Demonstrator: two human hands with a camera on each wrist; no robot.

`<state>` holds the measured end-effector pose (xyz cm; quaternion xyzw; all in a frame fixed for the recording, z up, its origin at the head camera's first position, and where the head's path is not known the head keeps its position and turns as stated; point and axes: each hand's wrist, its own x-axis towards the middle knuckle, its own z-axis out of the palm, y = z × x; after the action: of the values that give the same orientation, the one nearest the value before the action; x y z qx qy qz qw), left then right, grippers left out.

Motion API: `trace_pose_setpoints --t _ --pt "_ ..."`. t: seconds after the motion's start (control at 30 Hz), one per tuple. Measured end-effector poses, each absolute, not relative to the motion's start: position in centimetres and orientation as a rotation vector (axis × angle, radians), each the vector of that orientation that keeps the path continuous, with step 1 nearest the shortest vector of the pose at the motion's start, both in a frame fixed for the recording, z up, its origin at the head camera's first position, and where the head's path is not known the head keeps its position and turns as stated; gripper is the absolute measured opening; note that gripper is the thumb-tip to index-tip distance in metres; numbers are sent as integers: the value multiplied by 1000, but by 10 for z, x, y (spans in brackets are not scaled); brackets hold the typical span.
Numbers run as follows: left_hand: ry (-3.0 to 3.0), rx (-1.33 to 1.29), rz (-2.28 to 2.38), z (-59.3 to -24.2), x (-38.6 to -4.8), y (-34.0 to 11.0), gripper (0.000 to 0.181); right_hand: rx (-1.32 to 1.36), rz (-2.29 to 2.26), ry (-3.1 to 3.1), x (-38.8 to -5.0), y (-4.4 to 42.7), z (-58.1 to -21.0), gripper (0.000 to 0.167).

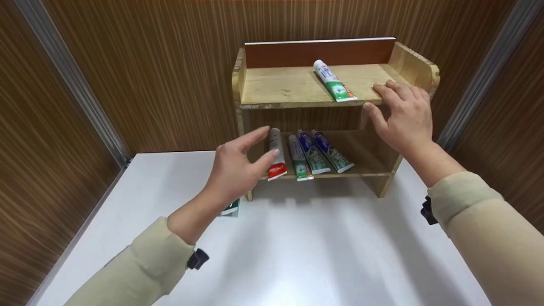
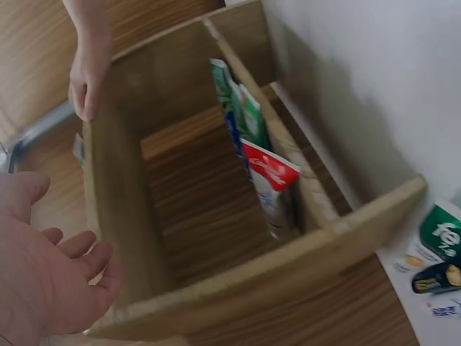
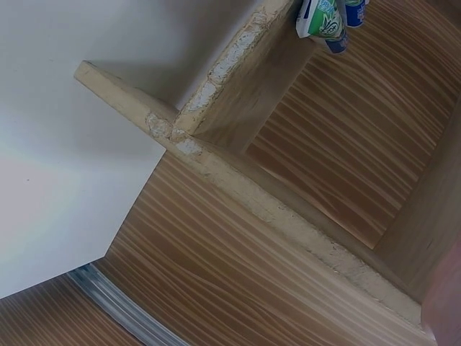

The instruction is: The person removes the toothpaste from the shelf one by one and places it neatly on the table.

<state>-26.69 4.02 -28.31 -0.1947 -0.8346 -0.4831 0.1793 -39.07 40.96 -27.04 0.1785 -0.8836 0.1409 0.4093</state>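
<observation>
My left hand (image 1: 236,170) is held with thumb and fingers apart, holding nothing, in front of the left side of the wooden shelf (image 1: 284,105). In the left wrist view the same hand (image 2: 54,281) is clear of the red-and-white tube (image 2: 272,180). My right hand (image 1: 406,117) rests on the upper board's front right edge, fingers spread. Left of it, a green-and-white tube (image 1: 331,80) lies on that board. The lower board holds the red-and-white tube (image 1: 276,155), a slim green-and-white tube (image 1: 300,157) and two blue-and-green tubes (image 1: 313,153).
The shelf stands on a white table (image 1: 289,255) against wood-grain panels (image 1: 148,76). By its left leg lies a green package (image 1: 230,207); the left wrist view shows this green item (image 2: 443,231) beside a dark one (image 2: 436,277) and other small packages.
</observation>
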Motion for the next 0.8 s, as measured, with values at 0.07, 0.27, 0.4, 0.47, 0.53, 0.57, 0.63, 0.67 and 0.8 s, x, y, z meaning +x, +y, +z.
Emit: trace_pose_setpoints --t 0.07,0.27,0.4,0.47,0.53,0.57,0.63,0.67,0.8 --pt "-2339 -576 -1356 -276 -270 51 57 450 354 -2227 -391 409 -271 55" --pt "-2267 -603 -1320 -254 -286 82 59 448 348 -2228 -394 410 -272 53" --pt "-2203 -603 -1343 -243 -302 103 60 441 347 -2235 -395 410 -273 54" --pt "-2180 -594 -1367 -240 -310 112 62 441 347 -2235 -395 409 -274 54" --pt "-2166 -575 -1372 -238 -318 120 64 443 345 -2232 -395 409 -275 54" --pt "-2163 -557 -1369 -238 -322 124 65 446 344 -2230 -396 408 -276 54" --pt "-2159 -521 -1361 -237 -329 131 67 446 343 -2231 -396 406 -276 55" --pt "-2154 -506 -1359 -237 -332 135 69 446 343 -2231 -397 406 -276 55" --pt "-2136 -457 -1366 -236 -342 150 72 450 343 -2227 -398 405 -275 55"
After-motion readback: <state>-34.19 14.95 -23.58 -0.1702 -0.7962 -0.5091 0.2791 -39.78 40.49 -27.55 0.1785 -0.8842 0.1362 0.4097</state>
